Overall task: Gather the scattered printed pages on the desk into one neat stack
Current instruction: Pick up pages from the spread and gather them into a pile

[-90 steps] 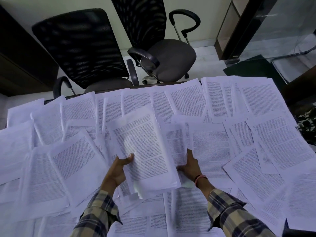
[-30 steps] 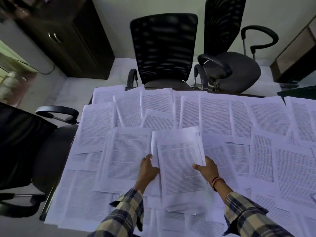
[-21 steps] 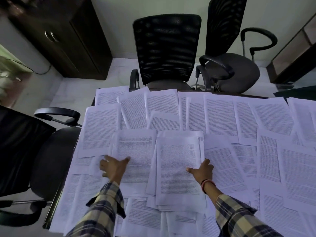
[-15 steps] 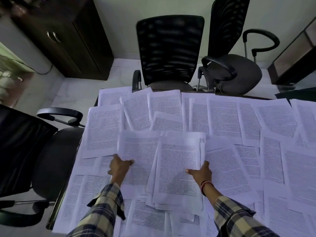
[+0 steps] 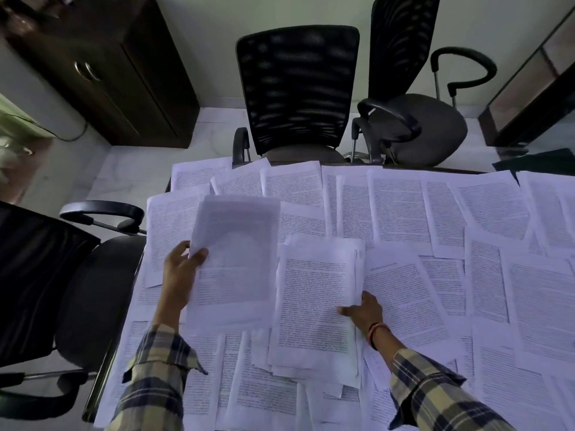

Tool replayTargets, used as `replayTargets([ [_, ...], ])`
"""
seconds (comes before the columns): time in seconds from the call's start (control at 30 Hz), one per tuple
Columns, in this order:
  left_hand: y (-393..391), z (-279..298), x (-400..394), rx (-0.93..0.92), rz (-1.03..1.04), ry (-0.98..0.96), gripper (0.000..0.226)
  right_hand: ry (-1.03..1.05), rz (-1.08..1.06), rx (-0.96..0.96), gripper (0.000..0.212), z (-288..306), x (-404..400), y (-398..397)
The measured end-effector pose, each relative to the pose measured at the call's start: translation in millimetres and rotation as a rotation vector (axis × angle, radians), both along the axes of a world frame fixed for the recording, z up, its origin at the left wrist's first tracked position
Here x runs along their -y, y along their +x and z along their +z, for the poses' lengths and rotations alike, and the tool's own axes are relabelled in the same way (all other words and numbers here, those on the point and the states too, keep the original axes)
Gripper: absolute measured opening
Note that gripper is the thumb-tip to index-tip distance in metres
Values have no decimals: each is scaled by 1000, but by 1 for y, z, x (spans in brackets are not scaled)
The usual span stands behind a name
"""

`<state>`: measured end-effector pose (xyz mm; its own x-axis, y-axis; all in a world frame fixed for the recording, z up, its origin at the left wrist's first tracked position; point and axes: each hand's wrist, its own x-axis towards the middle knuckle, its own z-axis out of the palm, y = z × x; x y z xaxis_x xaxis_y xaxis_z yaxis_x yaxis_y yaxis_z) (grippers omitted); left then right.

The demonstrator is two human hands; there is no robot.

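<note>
Printed white pages point(image 5: 404, 206) cover the whole desk, overlapping one another. A gathered stack of pages point(image 5: 314, 303) lies in front of me, a little uneven at its lower edge. My right hand point(image 5: 362, 312) rests flat on the stack's right edge, fingers pressing it down. My left hand point(image 5: 180, 272) pinches the left edge of a single page point(image 5: 236, 253), thumb on top, and holds it lifted and tilted above the desk just left of the stack.
The desk's left edge point(image 5: 102, 377) runs beside a black office chair point(image 5: 53, 284). Two more black mesh chairs point(image 5: 298, 94) stand behind the far edge. A dark wooden cabinet point(image 5: 102, 66) fills the back left corner, with a shelf unit point(image 5: 529, 88) at right.
My left hand left the stack, reached to the page lying beside it, took hold of it and raised it off the desk. My right hand stayed on the stack's right edge.
</note>
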<state>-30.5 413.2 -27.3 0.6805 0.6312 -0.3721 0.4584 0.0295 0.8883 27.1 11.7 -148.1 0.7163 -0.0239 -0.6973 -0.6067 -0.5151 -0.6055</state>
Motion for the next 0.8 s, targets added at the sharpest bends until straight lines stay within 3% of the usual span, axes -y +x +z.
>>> replayTargets([
  [0.1, 3, 2, 15, 115, -23, -149, 14, -11, 10, -15, 67, -15, 7, -2],
  [0.2, 4, -16, 43, 83, -96, -200, 9, -55, 12, -4, 58, -12, 8, 0],
  [0.37, 0, -75, 107, -79, -207, -126, 9, -397, -70, 264, 42, 17, 44, 20],
  [0.47, -6, -106, 137, -285, -223, 122, 9, -629, -20, 197, 67, 16, 87, 33],
  [0.53, -7, -113, 155, -406, -212, 272, 26, -638, 16, 96, 91, 15, 110, 37],
  [0.67, -4, -99, 190, -451, -212, 253, 63, -602, 43, 17, 117, 6, 132, 40],
  [0.73, -2, -100, 198, -448, -204, 219, 71, -546, 10, -6, 101, -2, 139, 41],
  [0.8, 0, -101, 203, -471, -213, 190, 73, -431, -40, 42, 57, -4, 144, 42],
])
